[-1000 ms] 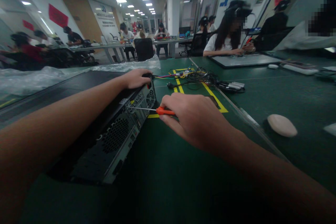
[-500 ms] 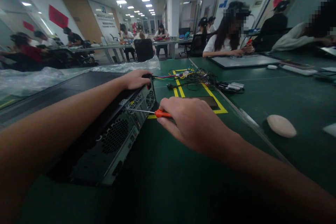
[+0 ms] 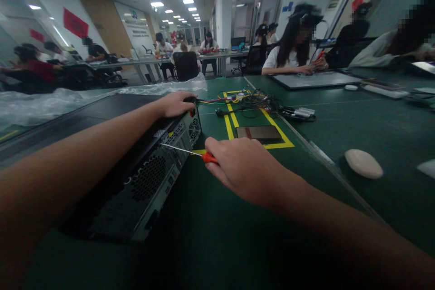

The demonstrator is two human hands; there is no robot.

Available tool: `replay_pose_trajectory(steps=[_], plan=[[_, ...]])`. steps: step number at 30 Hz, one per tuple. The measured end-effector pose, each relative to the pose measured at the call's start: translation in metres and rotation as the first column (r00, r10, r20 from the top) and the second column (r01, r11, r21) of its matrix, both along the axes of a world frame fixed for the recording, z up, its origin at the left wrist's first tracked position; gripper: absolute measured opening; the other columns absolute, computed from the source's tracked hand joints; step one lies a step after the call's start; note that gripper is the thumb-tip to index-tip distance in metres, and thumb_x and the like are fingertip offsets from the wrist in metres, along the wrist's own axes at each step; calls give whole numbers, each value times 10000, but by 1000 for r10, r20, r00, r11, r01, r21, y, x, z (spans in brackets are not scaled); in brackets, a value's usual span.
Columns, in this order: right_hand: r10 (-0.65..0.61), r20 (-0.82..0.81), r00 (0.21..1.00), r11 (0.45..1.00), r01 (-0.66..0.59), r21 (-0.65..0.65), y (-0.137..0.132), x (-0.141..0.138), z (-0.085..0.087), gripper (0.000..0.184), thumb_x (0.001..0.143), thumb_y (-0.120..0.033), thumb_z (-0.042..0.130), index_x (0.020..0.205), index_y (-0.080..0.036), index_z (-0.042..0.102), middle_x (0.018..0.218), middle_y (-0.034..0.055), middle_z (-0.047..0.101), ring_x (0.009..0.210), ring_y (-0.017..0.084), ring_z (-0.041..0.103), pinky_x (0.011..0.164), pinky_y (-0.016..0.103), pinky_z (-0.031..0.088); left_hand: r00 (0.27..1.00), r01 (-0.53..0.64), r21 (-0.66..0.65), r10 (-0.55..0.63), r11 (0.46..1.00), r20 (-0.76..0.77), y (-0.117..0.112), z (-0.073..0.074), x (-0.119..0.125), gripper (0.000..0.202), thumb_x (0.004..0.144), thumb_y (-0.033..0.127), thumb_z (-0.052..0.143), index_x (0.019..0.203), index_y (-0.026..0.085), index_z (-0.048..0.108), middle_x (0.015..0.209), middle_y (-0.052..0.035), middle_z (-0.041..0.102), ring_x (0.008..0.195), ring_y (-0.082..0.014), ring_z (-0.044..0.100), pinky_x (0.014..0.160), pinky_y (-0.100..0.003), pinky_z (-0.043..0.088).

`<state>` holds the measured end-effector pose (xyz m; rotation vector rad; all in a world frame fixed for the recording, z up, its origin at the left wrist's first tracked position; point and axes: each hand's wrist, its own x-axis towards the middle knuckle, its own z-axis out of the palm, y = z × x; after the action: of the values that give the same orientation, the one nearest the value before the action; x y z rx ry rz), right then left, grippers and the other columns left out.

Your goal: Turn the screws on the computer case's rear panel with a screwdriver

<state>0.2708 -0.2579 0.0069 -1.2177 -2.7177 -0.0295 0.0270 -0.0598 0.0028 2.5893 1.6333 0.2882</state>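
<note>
Since half a second ago my right hand [image 3: 244,170] has slid down and a little left in the frame, uncovering a dark flat slab [image 3: 258,133] that it had partly hidden. The slab lies inside a square of yellow tape [image 3: 231,123] on the green table mat [image 3: 220,240].

The right hand is closed around the orange handle of a screwdriver [image 3: 189,151], with only the handle's front end showing past my fingers. Its thin metal shaft runs up and left, and the tip touches the rear panel of the desktop computer case [image 3: 146,181] among the ports. I cannot make out a screw there.

The case lies on its side at left centre, with its vented back facing me. My left hand [image 3: 176,103] has not shifted. It lies palm-down on the far upper corner of the case, fingers loosely bent over the edge, pressing rather than gripping.

Above the taped square, at centre, sits a tangle of cables [image 3: 251,98]. A pale oval object [image 3: 363,163] lies at right, well apart from both hands. Crumpled clear plastic wrap [image 3: 50,99] stretches along the left edge behind the case. At upper right a co-worker [image 3: 288,52] sits over a flat grey panel [image 3: 316,79].
</note>
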Motion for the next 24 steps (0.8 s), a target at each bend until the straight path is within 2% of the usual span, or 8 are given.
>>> replay_pose_trajectory(steps=[4,9,16,21,24], plan=[[13,19,1000,1000,-12,-26,2,-2,-3,114,991,-283,549,1047,-189,580,851,66,734,758,262,713,528,317,220,1000,-2,4,2,1000,-6,1,0,-2,760,784,498,462,1435,132,607,1449,-119,628,1298,-339,577,1138,-403,412],[-6,-5,1000,1000,6,-7,2,-1,-2,144,992,-286,557,1085,-178,571,815,64,730,753,253,715,531,311,220,1000,-14,-12,14,1000,-9,1,-1,-2,711,788,498,473,1410,196,635,1420,-65,652,1302,-333,578,1137,-393,416],[4,-72,997,1000,-2,29,2,0,-6,194,1026,-302,480,1031,-157,609,852,87,742,777,267,716,546,318,252,998,-13,-3,13,1000,62,6,-8,-6,756,761,527,484,1404,166,646,1389,-89,670,1250,-338,610,1136,-394,431],[17,-120,993,998,-11,54,3,-1,-8,284,1065,-308,397,1003,-159,631,886,84,755,785,261,718,568,324,308,997,-1,10,1,1000,73,10,-9,-10,729,756,533,507,1394,215,665,1369,-68,686,1236,-359,613,1142,-449,435],[19,-154,988,998,-10,54,2,0,-7,259,1058,-352,450,1068,-155,617,913,84,761,796,260,720,561,322,305,998,-3,11,2,1000,71,11,-9,-10,727,753,530,518,1391,218,669,1360,-71,690,1245,-359,611,1144,-457,435]])
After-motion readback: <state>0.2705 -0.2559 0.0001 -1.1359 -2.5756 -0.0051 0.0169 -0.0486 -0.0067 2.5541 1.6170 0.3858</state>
